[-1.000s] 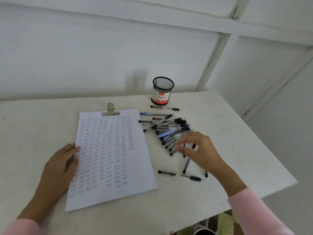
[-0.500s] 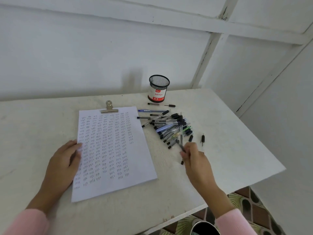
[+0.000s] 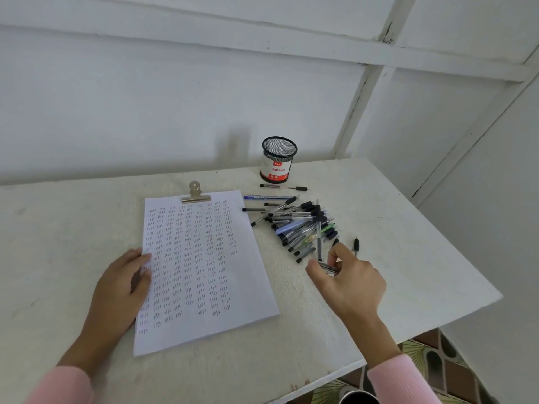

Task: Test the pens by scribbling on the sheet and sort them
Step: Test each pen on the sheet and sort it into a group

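A white sheet [image 3: 201, 266] covered in rows of small scribbles lies on the table, held at its top by a metal clip [image 3: 195, 194]. My left hand [image 3: 124, 282] rests flat on the sheet's left edge. To the right of the sheet lies a pile of several pens [image 3: 300, 225]. My right hand [image 3: 348, 279] hovers at the pile's near end and pinches a clear pen [image 3: 328, 268] between thumb and fingers. A black mesh pen cup [image 3: 278, 159] with a red and white label stands at the back.
Loose pens and a cap lie apart from the pile: two near the cup [image 3: 297, 188], one at the right [image 3: 356, 244]. The table's right edge [image 3: 455, 240] and front edge are close to my right arm. A patterned floor shows below.
My right hand has drawn back from the pile toward me and has picked up a clear pen. The view has shifted. My left hand stays on the sheet.
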